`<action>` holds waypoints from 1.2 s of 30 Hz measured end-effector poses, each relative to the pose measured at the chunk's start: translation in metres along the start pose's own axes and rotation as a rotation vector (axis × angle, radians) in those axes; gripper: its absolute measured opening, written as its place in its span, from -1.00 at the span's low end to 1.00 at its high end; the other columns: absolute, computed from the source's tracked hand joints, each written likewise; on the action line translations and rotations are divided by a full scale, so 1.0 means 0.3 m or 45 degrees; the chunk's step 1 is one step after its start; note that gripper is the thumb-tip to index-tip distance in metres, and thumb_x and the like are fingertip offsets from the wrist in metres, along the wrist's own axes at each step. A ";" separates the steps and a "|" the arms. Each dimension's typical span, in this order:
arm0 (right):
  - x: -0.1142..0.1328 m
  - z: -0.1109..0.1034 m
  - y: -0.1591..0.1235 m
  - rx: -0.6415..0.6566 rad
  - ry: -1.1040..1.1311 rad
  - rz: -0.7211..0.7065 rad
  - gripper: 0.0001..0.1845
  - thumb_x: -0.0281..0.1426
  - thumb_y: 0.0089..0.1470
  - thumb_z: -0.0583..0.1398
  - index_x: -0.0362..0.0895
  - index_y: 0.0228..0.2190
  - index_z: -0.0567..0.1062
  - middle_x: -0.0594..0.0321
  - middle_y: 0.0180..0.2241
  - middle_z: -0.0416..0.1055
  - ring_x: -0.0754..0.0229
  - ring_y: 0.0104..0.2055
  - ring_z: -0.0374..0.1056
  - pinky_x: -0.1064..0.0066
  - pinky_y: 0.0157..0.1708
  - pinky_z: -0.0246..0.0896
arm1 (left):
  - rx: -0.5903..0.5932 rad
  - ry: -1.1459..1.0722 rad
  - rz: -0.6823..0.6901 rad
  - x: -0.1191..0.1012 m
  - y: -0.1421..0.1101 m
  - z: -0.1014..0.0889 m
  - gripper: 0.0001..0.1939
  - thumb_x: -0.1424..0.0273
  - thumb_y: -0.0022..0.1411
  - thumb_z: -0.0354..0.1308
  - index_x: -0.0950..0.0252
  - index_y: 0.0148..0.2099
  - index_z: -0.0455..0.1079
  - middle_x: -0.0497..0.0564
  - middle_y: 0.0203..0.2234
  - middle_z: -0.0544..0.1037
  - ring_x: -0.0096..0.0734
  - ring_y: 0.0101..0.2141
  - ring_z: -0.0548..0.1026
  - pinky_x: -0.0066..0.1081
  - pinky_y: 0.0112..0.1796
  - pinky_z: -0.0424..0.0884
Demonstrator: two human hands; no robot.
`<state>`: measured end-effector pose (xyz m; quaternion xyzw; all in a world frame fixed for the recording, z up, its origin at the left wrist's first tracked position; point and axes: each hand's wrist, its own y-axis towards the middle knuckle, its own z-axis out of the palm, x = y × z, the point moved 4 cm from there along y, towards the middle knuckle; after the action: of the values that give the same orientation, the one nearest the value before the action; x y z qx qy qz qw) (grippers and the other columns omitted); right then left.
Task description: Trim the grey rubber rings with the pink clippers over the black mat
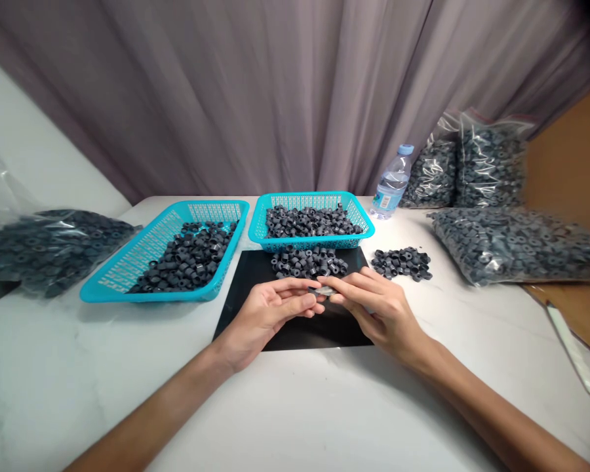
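My left hand point(268, 308) pinches a small dark grey plastic piece point(313, 290) between thumb and fingers, above the black mat point(319, 335). Closed around a small silvery blade point(326, 290), my right hand point(384, 307) meets the left one, and the blade's tip is at the piece. Fingers hide most of both items. Just behind my hands, a heap of dark grey plastic pieces point(309, 263), several with a round hole, lies on the mat. A smaller pile of like pieces point(402, 263) sits on the white table to the right.
Two turquoise baskets, one at left point(150, 297) and one at the back point(311, 242), contain similar pieces. Filled clear bags stand at the left point(54, 242), right point(516, 246) and back right point(491, 164). There is a water bottle point(392, 183) and a white cutter-like tool point(573, 347).
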<state>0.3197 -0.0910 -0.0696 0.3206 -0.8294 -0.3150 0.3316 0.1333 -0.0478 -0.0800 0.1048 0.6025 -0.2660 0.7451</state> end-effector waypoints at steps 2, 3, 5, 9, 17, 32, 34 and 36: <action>0.001 -0.001 0.001 0.002 0.011 0.004 -0.64 -0.50 0.35 0.13 -0.12 0.12 0.49 0.19 -0.34 0.51 0.17 -0.40 0.21 0.33 -0.38 0.15 | 0.000 -0.001 -0.002 -0.001 0.001 0.002 -0.71 0.37 0.14 0.44 0.31 -0.08 0.60 0.02 -0.31 0.69 -0.50 -0.31 0.60 -0.50 -0.16 0.49; 0.002 -0.002 0.002 0.000 0.017 0.004 -0.65 -0.51 0.35 0.13 -0.12 0.12 0.49 0.19 -0.35 0.51 0.17 -0.40 0.20 0.33 -0.39 0.14 | 0.004 0.001 -0.002 -0.001 0.001 0.004 -0.71 0.37 0.14 0.44 0.30 -0.07 0.60 0.02 -0.31 0.69 -0.50 -0.31 0.60 -0.50 -0.15 0.49; 0.005 -0.005 0.005 -0.009 0.030 -0.001 -0.65 -0.52 0.34 0.13 -0.13 0.11 0.50 0.20 -0.38 0.49 0.17 -0.42 0.17 0.33 -0.40 0.12 | 0.013 0.004 0.003 -0.004 0.001 0.008 -0.70 0.36 0.15 0.44 0.30 -0.07 0.60 0.03 -0.29 0.69 -0.50 -0.31 0.60 -0.51 -0.16 0.49; 0.003 -0.010 0.005 -0.011 0.044 0.017 -0.64 -0.53 0.34 0.13 -0.12 0.11 0.49 0.21 -0.38 0.47 0.18 -0.42 0.17 0.33 -0.40 0.10 | 0.000 0.003 0.000 -0.008 0.002 0.011 -0.71 0.36 0.13 0.45 0.31 -0.08 0.60 0.04 -0.26 0.69 -0.50 -0.30 0.61 -0.53 -0.18 0.49; -0.006 -0.015 -0.003 0.041 0.066 0.047 -0.60 -0.50 0.34 0.14 -0.12 0.17 0.45 0.21 -0.37 0.45 0.18 -0.39 0.18 0.32 -0.37 0.12 | -0.014 -0.002 -0.001 -0.005 0.004 0.004 -0.71 0.37 0.12 0.45 0.32 -0.10 0.59 0.03 -0.29 0.70 -0.50 -0.32 0.61 -0.54 -0.20 0.49; -0.001 -0.014 0.004 0.039 -0.002 -0.006 -0.61 -0.49 0.36 0.12 -0.09 0.17 0.46 0.22 -0.38 0.49 0.18 -0.42 0.21 0.33 -0.39 0.15 | 0.001 -0.002 0.012 -0.012 -0.003 0.009 -0.74 0.37 0.15 0.44 0.29 -0.09 0.61 0.01 -0.32 0.70 -0.51 -0.32 0.61 -0.53 -0.17 0.49; -0.002 -0.013 0.003 0.045 -0.007 0.001 -0.61 -0.48 0.36 0.12 -0.09 0.17 0.46 0.21 -0.37 0.50 0.18 -0.41 0.22 0.33 -0.38 0.17 | 0.007 -0.009 0.015 -0.011 -0.002 0.010 -0.74 0.38 0.15 0.43 0.29 -0.09 0.61 0.02 -0.31 0.70 -0.50 -0.31 0.61 -0.52 -0.17 0.49; -0.003 -0.012 0.002 0.049 -0.009 0.007 -0.61 -0.47 0.37 0.11 -0.09 0.17 0.46 0.20 -0.36 0.51 0.18 -0.40 0.23 0.32 -0.38 0.18 | 0.009 -0.013 0.018 -0.010 0.000 0.009 -0.74 0.39 0.15 0.43 0.30 -0.09 0.60 0.03 -0.29 0.70 -0.49 -0.31 0.61 -0.51 -0.16 0.49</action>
<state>0.3226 -0.0910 -0.0673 0.3236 -0.8374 -0.2993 0.3231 0.1354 -0.0484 -0.0766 0.1103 0.5971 -0.2633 0.7497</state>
